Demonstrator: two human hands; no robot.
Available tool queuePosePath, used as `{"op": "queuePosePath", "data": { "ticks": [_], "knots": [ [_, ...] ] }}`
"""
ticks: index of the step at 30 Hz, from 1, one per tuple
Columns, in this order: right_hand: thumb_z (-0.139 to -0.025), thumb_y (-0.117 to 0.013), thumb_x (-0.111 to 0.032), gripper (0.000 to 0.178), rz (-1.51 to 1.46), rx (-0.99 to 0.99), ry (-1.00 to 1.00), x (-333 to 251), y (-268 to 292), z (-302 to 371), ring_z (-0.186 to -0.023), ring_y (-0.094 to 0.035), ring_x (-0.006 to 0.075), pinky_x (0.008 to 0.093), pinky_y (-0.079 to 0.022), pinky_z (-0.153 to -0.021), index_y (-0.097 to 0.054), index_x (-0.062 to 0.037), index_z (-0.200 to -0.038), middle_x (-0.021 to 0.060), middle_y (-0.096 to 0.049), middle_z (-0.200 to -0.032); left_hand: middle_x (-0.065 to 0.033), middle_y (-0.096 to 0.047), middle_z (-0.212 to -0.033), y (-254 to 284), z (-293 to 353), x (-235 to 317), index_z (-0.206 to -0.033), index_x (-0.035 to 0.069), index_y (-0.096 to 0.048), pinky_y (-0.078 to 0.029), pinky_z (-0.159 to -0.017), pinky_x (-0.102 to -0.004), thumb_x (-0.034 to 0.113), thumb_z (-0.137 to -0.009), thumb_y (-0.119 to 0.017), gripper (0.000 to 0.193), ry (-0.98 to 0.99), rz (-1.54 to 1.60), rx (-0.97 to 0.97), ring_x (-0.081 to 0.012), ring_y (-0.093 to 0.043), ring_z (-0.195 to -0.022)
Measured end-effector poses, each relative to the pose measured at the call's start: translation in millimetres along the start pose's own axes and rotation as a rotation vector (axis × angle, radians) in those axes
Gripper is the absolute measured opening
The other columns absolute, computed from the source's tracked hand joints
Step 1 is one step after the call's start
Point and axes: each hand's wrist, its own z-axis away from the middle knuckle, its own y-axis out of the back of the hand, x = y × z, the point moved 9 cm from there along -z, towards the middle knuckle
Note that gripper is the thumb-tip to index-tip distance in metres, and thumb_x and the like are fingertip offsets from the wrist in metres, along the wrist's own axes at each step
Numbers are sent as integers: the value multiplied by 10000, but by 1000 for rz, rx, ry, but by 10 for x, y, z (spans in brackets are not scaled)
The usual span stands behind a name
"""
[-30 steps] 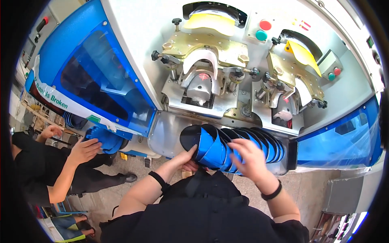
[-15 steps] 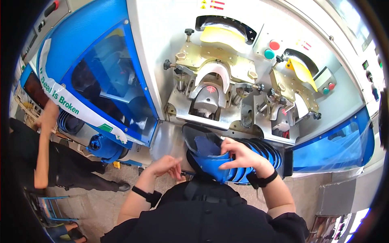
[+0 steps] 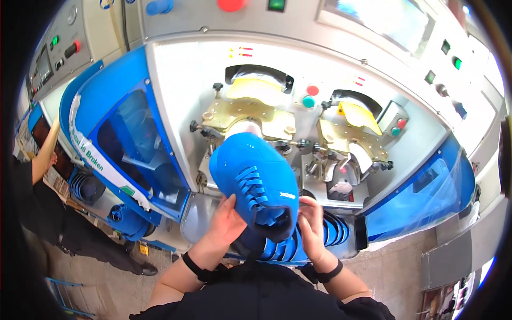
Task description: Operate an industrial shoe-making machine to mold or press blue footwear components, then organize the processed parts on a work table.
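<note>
A blue shoe upper (image 3: 245,162) with laces is held up before the machine, toe toward the far left and its dark collar opening toward me. My left hand (image 3: 226,226) is closed on its left side, with the thumb against the edge. My right hand (image 3: 311,226) grips the upper beside the collar on the right; some of its fingertips are hidden. Beneath and to the right, more blue uppers (image 3: 333,232) stand in a nested row. Behind the held upper, the left clamp station (image 3: 277,120) with its gold plate is partly covered.
The right clamp station (image 3: 349,136) stands beyond, near a green and red button box (image 3: 396,120). Blue framed side guards with clear panels (image 3: 128,144) flank the machine. Another person (image 3: 40,170) works at far left, near a blue bundle (image 3: 128,221).
The upper has risen from the row and now shows its laced top, with both hands on it. My left hand was empty before. The view has shifted, showing more of the machine's top.
</note>
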Motion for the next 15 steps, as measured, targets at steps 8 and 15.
{"op": "queuePosePath", "data": {
  "ticks": [8,15],
  "knots": [
    [-682,-804,-144,418,1016,-337,866,-833,-199,450,-698,-557,253,336,-469,-594,-635,-99,-1062,78,-619,-1033,-83,-500,-1388,-283,-116,-424,-1449,130,-347,-400,-1063,-483,452,-937,-586,651,10,-317,113,-273,-490,-1270],
    [-678,-832,-97,377,844,-76,881,-1704,219,166,-825,-595,306,384,-480,-708,-598,-68,-972,110,-610,-910,-112,-461,-1433,-310,-103,-269,-1445,87,-367,-339,-1111,-490,570,-981,-373,671,-1,-264,273,-307,-443,-1316]
  ]
}}
